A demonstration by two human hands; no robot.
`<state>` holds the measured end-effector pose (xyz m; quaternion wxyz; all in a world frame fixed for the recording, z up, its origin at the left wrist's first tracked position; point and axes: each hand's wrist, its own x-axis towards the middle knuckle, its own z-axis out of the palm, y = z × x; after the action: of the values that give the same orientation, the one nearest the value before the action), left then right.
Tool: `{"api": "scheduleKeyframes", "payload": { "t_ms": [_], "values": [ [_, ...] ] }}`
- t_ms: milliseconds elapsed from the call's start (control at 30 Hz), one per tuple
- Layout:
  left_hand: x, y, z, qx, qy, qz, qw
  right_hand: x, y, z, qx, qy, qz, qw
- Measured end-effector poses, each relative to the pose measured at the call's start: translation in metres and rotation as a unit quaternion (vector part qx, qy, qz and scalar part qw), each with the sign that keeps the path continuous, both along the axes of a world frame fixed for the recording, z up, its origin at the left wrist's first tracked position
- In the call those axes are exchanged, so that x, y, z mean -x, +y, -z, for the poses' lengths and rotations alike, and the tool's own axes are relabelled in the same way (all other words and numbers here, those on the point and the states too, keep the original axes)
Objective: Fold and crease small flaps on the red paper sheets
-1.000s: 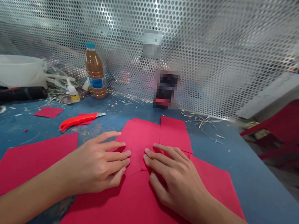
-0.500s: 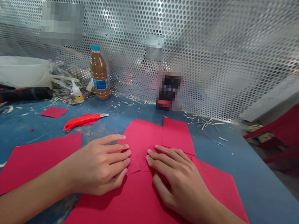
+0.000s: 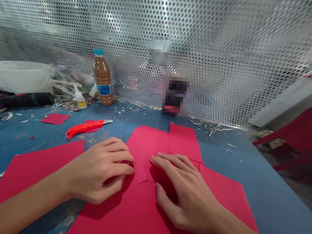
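Both hands rest over overlapping sheets of red paper in front of me. My left hand is at the left edge of the central pieces, its fingers bent and a little apart, their tips on the paper; nothing shows in its grasp. My right hand lies to the right, fingers stretched and thumb spread away, fingertips touching a smaller red piece. Another red rectangle lies beyond the right hand. Part of the paper under both palms is hidden.
A red-handled utility knife lies behind my left hand with its blade out. Further back stand a brown-filled bottle, a small glue bottle and a white tub. A perforated metal sheet rises behind the blue table.
My left fingers have curled and lifted slightly. My right thumb has spread away from the fingers, and the right hand has risen a little. The papers look nearly unmoved.
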<state>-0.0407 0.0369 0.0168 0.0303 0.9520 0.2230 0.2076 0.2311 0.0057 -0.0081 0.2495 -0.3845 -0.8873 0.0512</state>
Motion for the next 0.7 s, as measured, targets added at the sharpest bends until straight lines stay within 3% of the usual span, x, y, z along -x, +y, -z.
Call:
{"api": "scheduleKeyframes", "payload": {
  "t_ms": [333,533,700],
  "values": [
    [-0.002,-0.003,0.003,0.006,0.015,0.022,1.0,0.0,0.0,-0.003,0.021,-0.004,-0.022,1.0],
    [-0.004,-0.004,0.005,0.002,0.027,0.025,0.999,-0.003,0.002,0.0,0.065,0.012,-0.073,0.995],
    [-0.005,-0.004,0.009,-0.039,0.026,0.018,0.999,-0.006,0.001,0.0,0.052,0.027,-0.103,0.993]
  ]
}}
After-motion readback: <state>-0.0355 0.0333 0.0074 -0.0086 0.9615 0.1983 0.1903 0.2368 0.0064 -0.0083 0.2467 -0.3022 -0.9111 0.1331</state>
